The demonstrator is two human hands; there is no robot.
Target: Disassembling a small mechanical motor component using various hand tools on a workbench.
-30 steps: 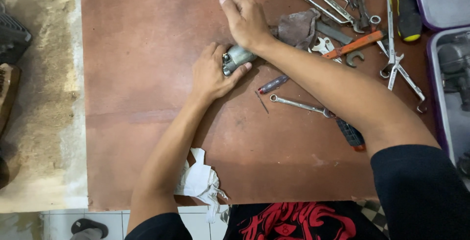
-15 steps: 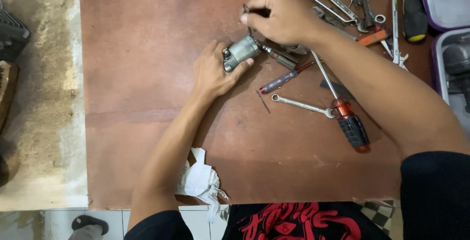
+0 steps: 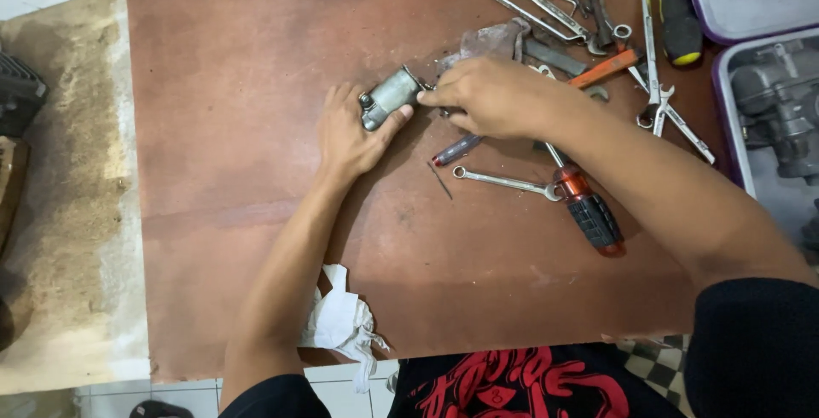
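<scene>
1. My left hand [image 3: 351, 132] grips the small grey metal cylinder [image 3: 390, 96] against the brown tabletop [image 3: 239, 85].
2. My right hand [image 3: 490, 98] pinches something at the cylinder's end (too small to identify).
3. A screwdriver [image 3: 584, 205] and a wrench [image 3: 503, 181] lie just beside.

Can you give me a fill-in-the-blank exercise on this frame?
1. The left hand holds a small grey metal ____ against the board.
2. The right hand touches that part's ____ end.
3. The screwdriver with the orange collar lies under the ____ forearm.
4. A crumpled ____ rag lies beside the left forearm.

Missing: cylinder; right; right; white
</scene>
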